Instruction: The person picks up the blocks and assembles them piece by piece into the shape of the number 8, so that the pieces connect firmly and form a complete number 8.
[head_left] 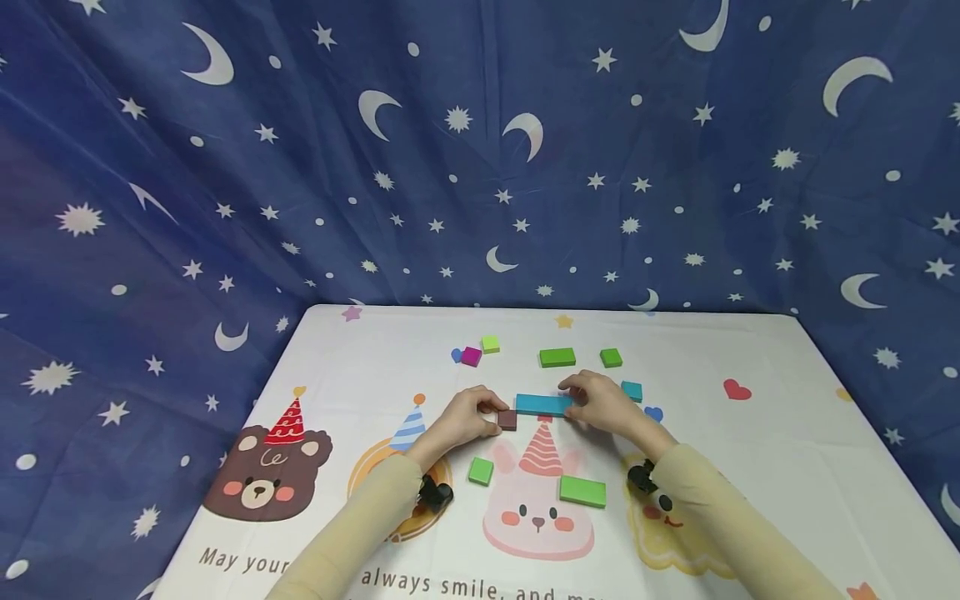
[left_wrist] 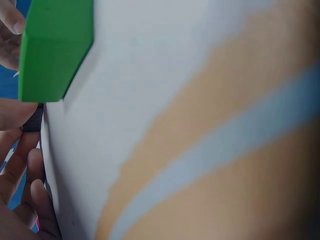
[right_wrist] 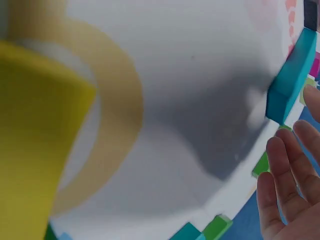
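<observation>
My left hand pinches a small brown block at the near-left corner of a long blue block. The left wrist view shows the thumb and a finger of my left hand on that dark block. At the blue block's right end is my right hand, thumb and forefinger beside it. Seen from the right wrist, the fingers of my right hand are spread and fairly straight next to the blue block; whether they touch it is unclear.
Farther back lie a magenta block, a yellow-green block and green blocks. A small blue block is beyond my right hand. Nearer are a green cube and green bar. Something yellow looms close.
</observation>
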